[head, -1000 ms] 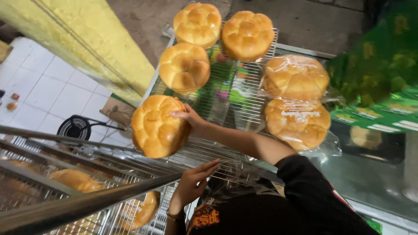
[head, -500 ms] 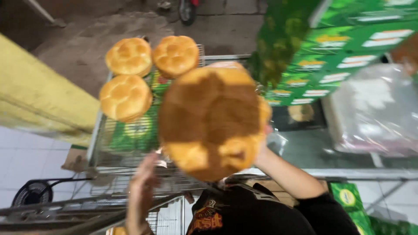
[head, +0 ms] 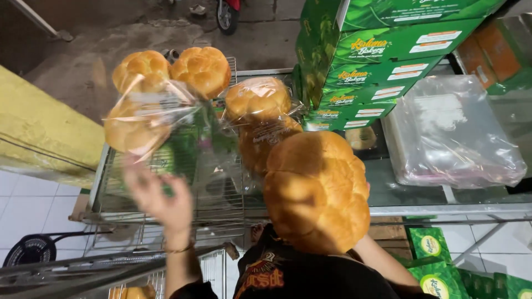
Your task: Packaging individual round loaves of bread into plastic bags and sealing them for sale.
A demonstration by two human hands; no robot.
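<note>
Left to right. Our left hand is raised over the wire rack, motion-blurred. Its fingers point up and left, pinched on the lower edge of a clear plastic bag that spreads upward from the fingertips. The bag is see-through: loaves on the rack show behind it. A thin bracelet sits at that wrist.

On the rack's far end lie two bare round loaves, side by side and touching. Just right of them, two wrapped loaves lie one behind the other.

Centre-right: the big round braided loaf is held up close to the camera, above our chest, overlapping the nearer wrapped loaf. Our right hand is behind it and hidden; only the forearm shows, running down to the lower right. Fingers not visible, so we cannot tell their grip. The loaf is unwrapped and well apart from the left fingers, to their right.

Further right: a stack of green cartons on the glass counter, then a heap of clear plastic bags beside it. More green cartons lie on the floor, lower right.
</note>
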